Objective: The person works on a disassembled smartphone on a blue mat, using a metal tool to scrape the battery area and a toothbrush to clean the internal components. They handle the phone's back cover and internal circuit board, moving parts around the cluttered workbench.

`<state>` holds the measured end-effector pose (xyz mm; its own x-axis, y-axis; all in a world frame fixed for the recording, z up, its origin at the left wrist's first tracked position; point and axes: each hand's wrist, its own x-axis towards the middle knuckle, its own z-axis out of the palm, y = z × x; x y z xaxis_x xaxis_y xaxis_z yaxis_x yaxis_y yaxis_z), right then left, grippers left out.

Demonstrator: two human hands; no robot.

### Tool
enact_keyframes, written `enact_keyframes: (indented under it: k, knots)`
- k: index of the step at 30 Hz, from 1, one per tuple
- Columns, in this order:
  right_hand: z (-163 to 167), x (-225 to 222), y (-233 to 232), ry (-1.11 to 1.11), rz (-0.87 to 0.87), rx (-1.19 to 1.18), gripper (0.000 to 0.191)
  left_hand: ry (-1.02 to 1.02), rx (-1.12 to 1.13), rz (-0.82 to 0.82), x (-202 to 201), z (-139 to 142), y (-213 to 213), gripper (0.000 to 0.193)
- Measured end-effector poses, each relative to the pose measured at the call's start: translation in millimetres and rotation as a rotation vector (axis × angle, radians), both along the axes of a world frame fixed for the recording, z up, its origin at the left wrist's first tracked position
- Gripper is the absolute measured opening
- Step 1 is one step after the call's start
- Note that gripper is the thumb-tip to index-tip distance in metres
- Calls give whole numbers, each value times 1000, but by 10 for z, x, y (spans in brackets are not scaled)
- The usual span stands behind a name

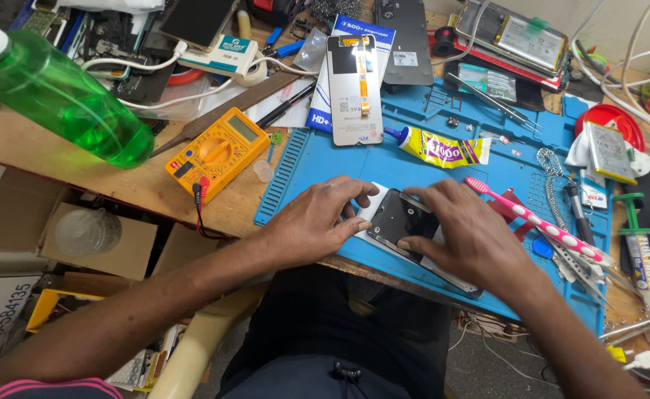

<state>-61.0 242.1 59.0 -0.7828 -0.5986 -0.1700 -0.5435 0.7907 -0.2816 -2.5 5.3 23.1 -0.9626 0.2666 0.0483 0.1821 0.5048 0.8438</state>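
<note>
Two hands work at the near edge of the blue mat (325,159). The left hand (314,222) lies palm down, fingers spread, pressing the left end of one dark phone (399,220) that lies flat on the mat. The right hand (467,235) covers the phone's right end, fingers curled over its edge, thumb on the glass. Neither hand lifts it; both pin it against the mat.

Count on the surface: one yellow multimeter (218,151) left of the mat, its leads trailing over the edge. One green bottle (59,96) at far left, lying tilted. One glue tube (443,148) with a blue cap on the mat, behind the hands. One pink toothbrush (535,220) with white dots just right of the right hand. One silver phone back panel (354,89) resting on a blue-and-white box. One red round lid (611,122) at far right, carrying a flat battery.
</note>
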Motion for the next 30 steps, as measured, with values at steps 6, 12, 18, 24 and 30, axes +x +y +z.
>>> enact_keyframes:
  k: [6,12,18,24,30]
  knots:
    - [22,-296,-150,-233,-50,27,70,214,-37,75,168,-58,-28,45]
    - [-22,-400,88,-577,-302,-367,30,130,265,106,49,-241,162,49]
    - [-101,-457,278,-542,-368,-945,20,-163,959,32,-452,-224,495,33]
    - [-243,-373,403,-489,-451,-1137,27,-263,800,-102,-801,-263,530,28]
    - [-393,-497,510,-556,-564,-1144,27,-377,810,-136,-1033,-327,662,30]
